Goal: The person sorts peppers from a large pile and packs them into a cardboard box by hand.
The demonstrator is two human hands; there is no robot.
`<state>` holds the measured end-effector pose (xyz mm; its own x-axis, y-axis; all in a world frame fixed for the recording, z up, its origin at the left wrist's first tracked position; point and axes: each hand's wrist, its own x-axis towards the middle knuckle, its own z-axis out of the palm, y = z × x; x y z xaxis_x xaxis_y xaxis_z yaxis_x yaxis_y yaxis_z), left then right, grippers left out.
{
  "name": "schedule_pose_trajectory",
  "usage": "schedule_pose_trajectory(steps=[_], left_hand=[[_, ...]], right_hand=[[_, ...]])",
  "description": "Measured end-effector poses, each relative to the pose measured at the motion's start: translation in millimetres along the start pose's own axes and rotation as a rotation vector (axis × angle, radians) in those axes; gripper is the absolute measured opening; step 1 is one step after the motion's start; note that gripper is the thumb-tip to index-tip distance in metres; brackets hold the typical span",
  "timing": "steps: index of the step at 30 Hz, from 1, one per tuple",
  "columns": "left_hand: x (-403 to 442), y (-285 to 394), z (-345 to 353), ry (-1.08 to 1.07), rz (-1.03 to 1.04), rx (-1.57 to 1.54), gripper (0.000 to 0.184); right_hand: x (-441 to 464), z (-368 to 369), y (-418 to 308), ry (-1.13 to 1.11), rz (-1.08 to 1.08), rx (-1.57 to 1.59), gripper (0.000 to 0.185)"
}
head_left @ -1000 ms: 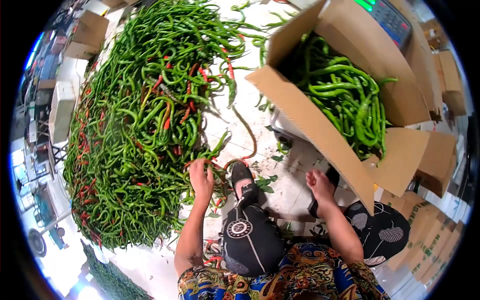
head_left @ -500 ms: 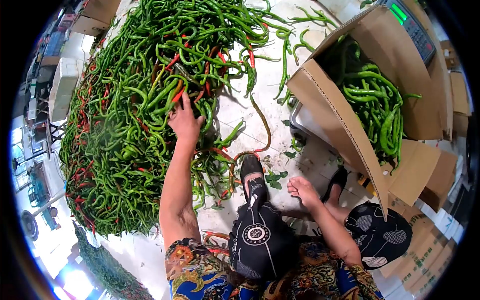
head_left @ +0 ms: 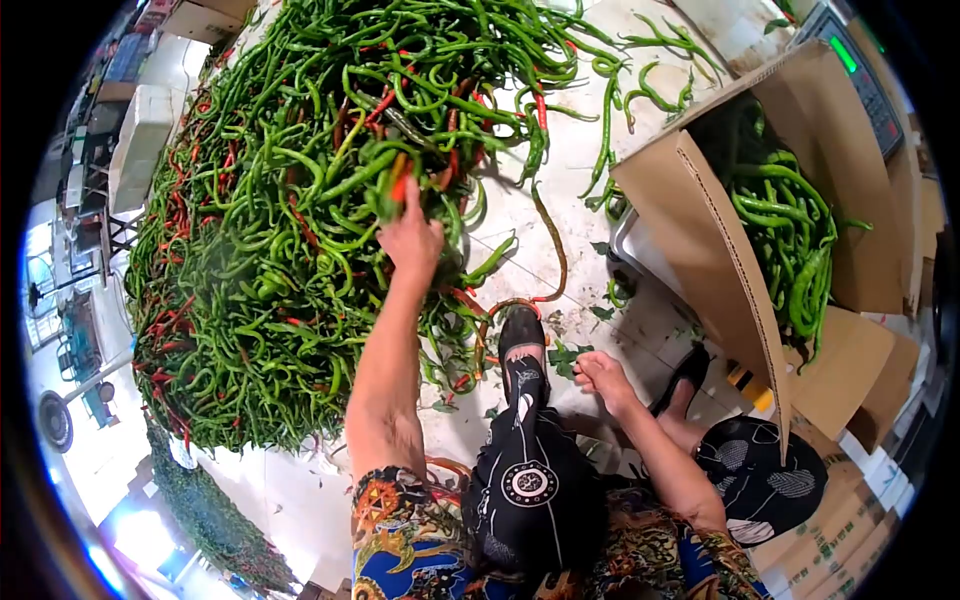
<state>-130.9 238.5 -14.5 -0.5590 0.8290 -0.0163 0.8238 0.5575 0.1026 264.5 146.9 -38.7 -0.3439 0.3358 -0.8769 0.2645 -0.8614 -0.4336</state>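
At the right edge of a big heap of long green and red chili peppers point(head_left: 250, 230), my left hand point(head_left: 412, 240) reaches in with its fingers closed on a few chili peppers point(head_left: 398, 182). These peppers, red and green, are smeared by motion, so their number is unclear. My right hand point(head_left: 605, 378) hangs above the floor near my shoe, fingers loosely curled, with nothing visible in them. To the right stands an open cardboard box point(head_left: 700, 220) holding green chili peppers point(head_left: 785, 230).
The box rests on a scale whose display point(head_left: 843, 55) glows green. Loose peppers point(head_left: 660, 88) and leaves point(head_left: 565, 358) lie on the tiled floor point(head_left: 575, 130). More cardboard point(head_left: 830, 500) is at the lower right. A second heap of peppers point(head_left: 215, 520) lies at the lower left.
The view has shifted, so most things appear farther right. Peppers at my left fingertips now blur with motion; they looked still before. My right hand stays curled in about the same place.
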Motion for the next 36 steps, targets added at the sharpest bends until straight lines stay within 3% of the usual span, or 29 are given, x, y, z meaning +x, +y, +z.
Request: schedule_pose_trajectory(steps=[3, 5, 7, 9, 17, 18, 21, 26, 29, 31, 35, 36], left_hand=[[-39, -2, 0, 0.004, 0.132, 0.029, 0.089], [-68, -1, 1, -0.104, 0.134, 0.151, 0.078], [-88, 18, -29, -0.310, 0.039, -0.026, 0.073], [-117, 22, -37, -0.165, 0.188, -0.040, 0.074], [-228, -5, -58, -0.078, 0.369, -0.055, 0.068], [-243, -11, -51, -0.137, 0.333, -0.135, 0.064], [-263, -25, -51, -0.181, 0.329, 0.030, 0.060], [-259, -44, -102, -0.450, 0.117, -0.173, 0.043], [-226, -53, -100, -0.014, 0.274, -0.247, 0.041], [-200, -39, -98, -0.014, 0.358, -0.205, 0.051], [-179, 0, -21, 0.073, 0.517, -0.048, 0.045], [-179, 5, 6, 0.017, 0.486, 0.013, 0.035]], right_hand=[[-6, 2, -2, -0.002, -0.016, -0.050, 0.032], [-8, 2, -3, -0.009, -0.010, -0.073, 0.030], [-5, 3, 2, -0.015, 0.004, -0.082, 0.027], [-5, 5, 2, -0.033, -0.013, -0.097, 0.024], [-21, 15, 0, -0.027, -0.089, -0.176, 0.018], [-24, 14, 3, -0.009, -0.085, -0.177, 0.017], [-26, 12, 8, 0.036, -0.046, -0.210, 0.017], [-31, 4, 12, 0.078, -0.054, -0.321, 0.018], [-31, 7, 19, 0.082, -0.068, -0.256, 0.018], [-33, 15, 20, 0.055, -0.079, -0.192, 0.018], [-35, 30, 21, -0.029, -0.100, -0.160, 0.015], [-38, 33, 16, -0.036, -0.112, -0.186, 0.015]])
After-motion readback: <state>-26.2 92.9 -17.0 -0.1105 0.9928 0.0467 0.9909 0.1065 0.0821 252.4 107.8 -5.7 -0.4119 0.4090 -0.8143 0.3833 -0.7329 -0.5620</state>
